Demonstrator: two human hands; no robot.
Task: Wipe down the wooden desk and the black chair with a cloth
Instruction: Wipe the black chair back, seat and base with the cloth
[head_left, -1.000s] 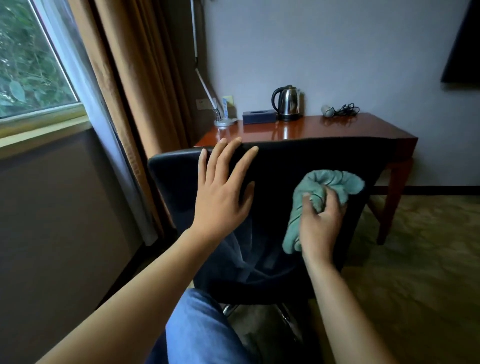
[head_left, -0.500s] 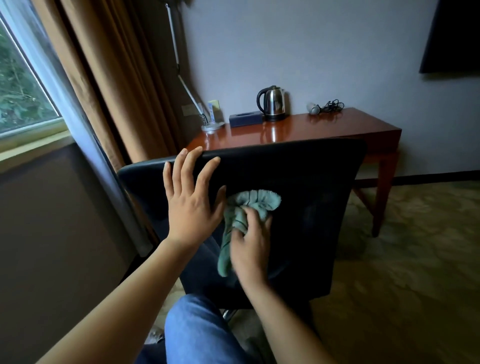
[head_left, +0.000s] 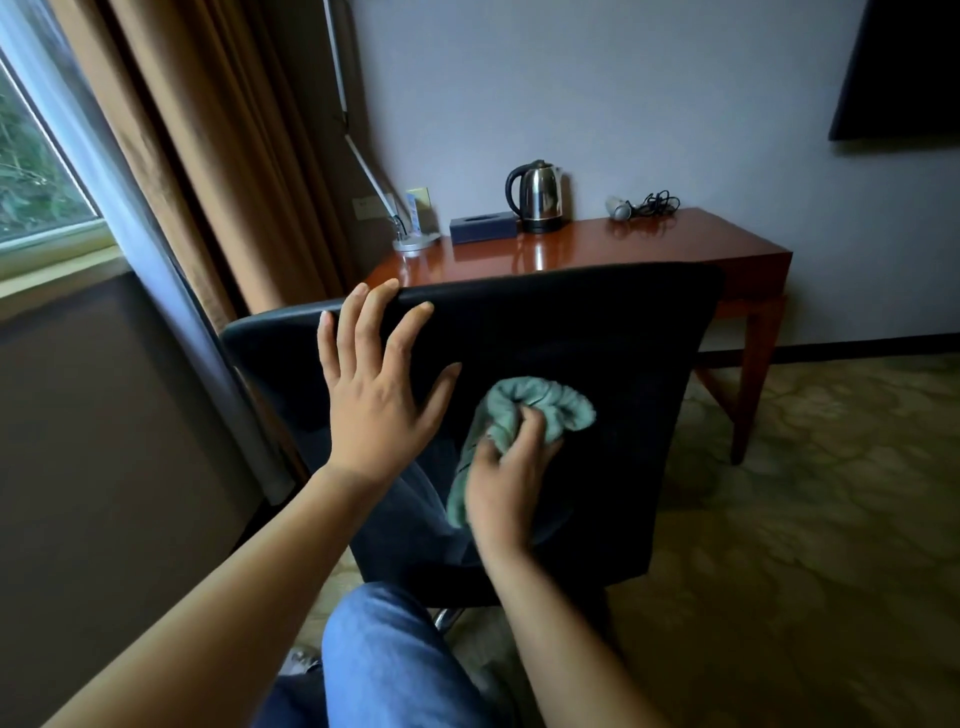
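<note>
The black chair (head_left: 613, 343) stands with its backrest toward me, in front of the wooden desk (head_left: 639, 244). My left hand (head_left: 382, 384) lies flat on the upper left of the backrest, fingers spread and reaching its top edge. My right hand (head_left: 506, 478) grips a bunched green cloth (head_left: 540, 405) and presses it against the middle of the backrest. One end of the cloth hangs down beside my right wrist.
On the desk stand a steel kettle (head_left: 537, 197), a dark tissue box (head_left: 483, 228), a lamp base (head_left: 413, 241) and a corded device (head_left: 641, 205). Brown curtains (head_left: 208, 156) and a window fill the left. My jeans-clad knee (head_left: 395, 654) is below the chair. Patterned carpet lies to the right.
My right hand swept the cloth left across the backrest, from its right side to the middle. My left hand stayed flat on the upper left of the backrest.
</note>
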